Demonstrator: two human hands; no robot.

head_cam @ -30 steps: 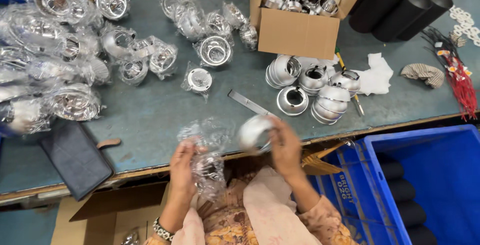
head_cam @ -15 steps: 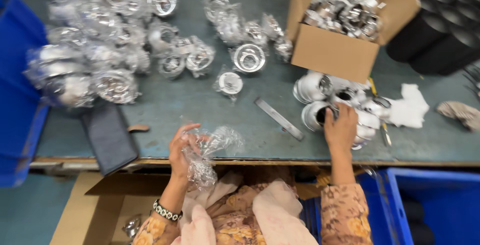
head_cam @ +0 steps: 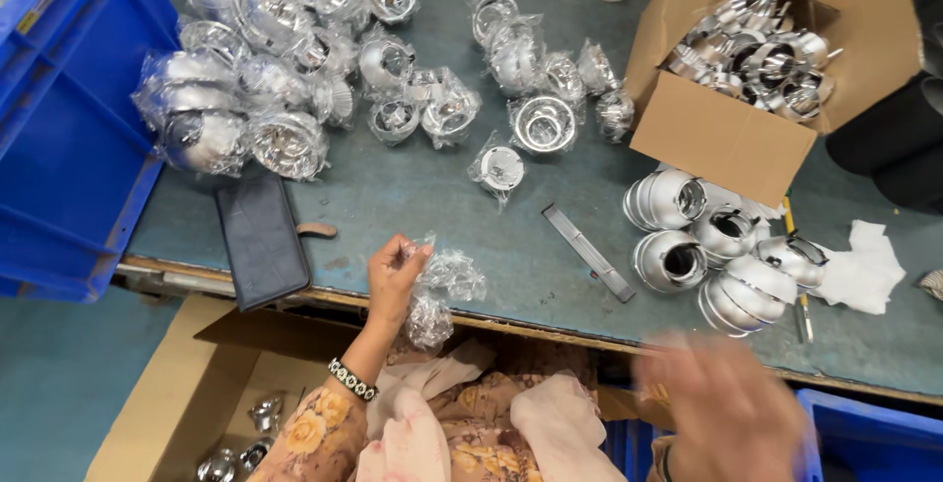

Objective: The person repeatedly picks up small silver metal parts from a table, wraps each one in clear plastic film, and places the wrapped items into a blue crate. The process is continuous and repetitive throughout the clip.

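My left hand [head_cam: 393,279] pinches a crumpled clear plastic bag [head_cam: 439,290] at the near edge of the grey-green table [head_cam: 413,197]. My right hand [head_cam: 722,408] is a blur below the table edge at the lower right; nothing shows in it and I cannot tell how its fingers stand. Unwrapped shiny chrome reflector cups [head_cam: 722,261] stand grouped on the table just beyond that hand. Several bagged chrome cups [head_cam: 285,79] lie at the far left and middle.
An open cardboard box [head_cam: 732,133] of chrome parts sits at the far right. A dark phone case [head_cam: 260,236] overhangs the near edge; a metal strip [head_cam: 589,251] lies mid-table. Blue crates [head_cam: 59,138] flank both sides. A second cardboard box [head_cam: 182,394] sits below me.
My right hand left the unwrapped cups on the table and pulled back below the table edge. My left hand keeps hold of the empty bag. The view shifted left.
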